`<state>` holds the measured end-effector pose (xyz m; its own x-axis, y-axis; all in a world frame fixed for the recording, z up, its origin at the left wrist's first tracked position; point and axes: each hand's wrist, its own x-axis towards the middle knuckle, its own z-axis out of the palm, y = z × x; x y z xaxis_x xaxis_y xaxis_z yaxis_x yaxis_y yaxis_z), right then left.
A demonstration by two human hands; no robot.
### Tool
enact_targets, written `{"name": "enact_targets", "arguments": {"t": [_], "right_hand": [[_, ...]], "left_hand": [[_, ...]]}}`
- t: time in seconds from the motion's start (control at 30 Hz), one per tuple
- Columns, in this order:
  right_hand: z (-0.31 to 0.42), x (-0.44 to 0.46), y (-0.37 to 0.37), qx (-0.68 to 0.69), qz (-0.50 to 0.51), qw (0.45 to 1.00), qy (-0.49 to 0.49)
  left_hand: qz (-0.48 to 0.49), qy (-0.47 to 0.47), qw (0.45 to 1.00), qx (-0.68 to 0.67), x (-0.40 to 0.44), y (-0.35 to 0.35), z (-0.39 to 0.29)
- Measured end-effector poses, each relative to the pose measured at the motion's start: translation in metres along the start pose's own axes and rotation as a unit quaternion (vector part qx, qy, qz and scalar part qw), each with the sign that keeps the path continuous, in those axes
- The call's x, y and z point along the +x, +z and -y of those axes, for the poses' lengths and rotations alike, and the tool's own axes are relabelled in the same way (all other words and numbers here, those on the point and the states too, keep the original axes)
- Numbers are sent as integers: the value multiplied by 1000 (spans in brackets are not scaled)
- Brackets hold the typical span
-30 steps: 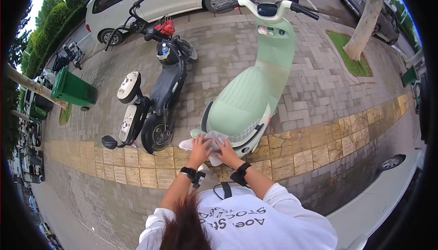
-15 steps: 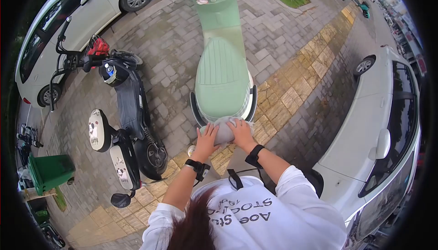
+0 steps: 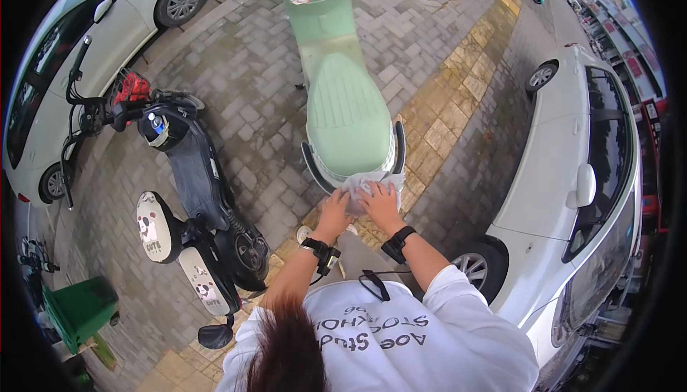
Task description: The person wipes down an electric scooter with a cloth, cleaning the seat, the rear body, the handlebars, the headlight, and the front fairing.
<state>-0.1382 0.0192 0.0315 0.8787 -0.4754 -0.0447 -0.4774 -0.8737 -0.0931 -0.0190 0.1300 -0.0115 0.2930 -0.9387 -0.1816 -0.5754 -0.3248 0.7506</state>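
A light grey cloth (image 3: 356, 204) lies bunched against the rear end of a pale green scooter (image 3: 348, 123), just behind its ribbed seat. My left hand (image 3: 334, 216) grips the cloth's left side. On the right side, my right hand (image 3: 381, 206) presses down with fingers over the fabric and also holds it. The two hands are close together. Black grab rails curve around both sides of the seat's back. The cloth hides the scooter's tail, so I cannot see the surface under it.
A black scooter (image 3: 197, 170) with white cartoon-printed covers stands at left, near a green bin (image 3: 80, 307). White cars are parked at upper left (image 3: 107, 48) and at right (image 3: 544, 199). Yellow tactile paving (image 3: 447, 120) runs diagonally across grey bricks.
The cloth has gone from fairly smooth to more crumpled under my hands. Both hands remain on it at the scooter's rear. My view has shifted and turned slightly.
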Motion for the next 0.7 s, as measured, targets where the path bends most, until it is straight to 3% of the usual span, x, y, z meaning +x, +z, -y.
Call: {"name": "enact_targets", "arguments": {"t": [0.13, 0.2, 0.23, 0.3, 0.33, 0.43, 0.47, 0.53, 0.57, 0.6, 0.67, 0.7], "right_hand": [[-31, -14, 7, 76, -10, 993, 91], [-33, -15, 4, 231, -41, 965, 118], [-27, -13, 1, 237, -43, 963, 123], [-12, -3, -6, 71, 32, 990, 114], [-8, 2, -2, 79, 23, 990, 117], [8, 32, -1, 69, 120, 990, 8], [16, 42, 2, 77, 112, 991, 7], [28, 63, 7, 151, 210, 966, 18], [30, 70, 6, 229, 162, 960, 18], [32, 80, 7, 232, 158, 960, 19], [37, 94, 9, 375, 110, 918, 67], [40, 103, 7, 375, 112, 918, 67]], "left_hand": [[35, 56, 998, 9, 17, 3, -18], [52, 69, 996, 29, 21, 1, -20], [59, 69, 995, 35, 22, -2, -18], [40, 79, 996, 20, 25, -14, -12], [42, 81, 995, 32, 26, -18, -5], [138, 17, 990, 24, 32, -34, 24], [138, 15, 990, 35, 35, -41, 34], [154, 5, 988, 9, 41, -61, 47], [92, 11, 995, -48, 42, -67, 54], [93, 12, 995, -44, 48, -79, 59], [68, -53, 986, -146, 52, -99, 70], [31, -19, 986, -166, 55, -111, 73]]}}
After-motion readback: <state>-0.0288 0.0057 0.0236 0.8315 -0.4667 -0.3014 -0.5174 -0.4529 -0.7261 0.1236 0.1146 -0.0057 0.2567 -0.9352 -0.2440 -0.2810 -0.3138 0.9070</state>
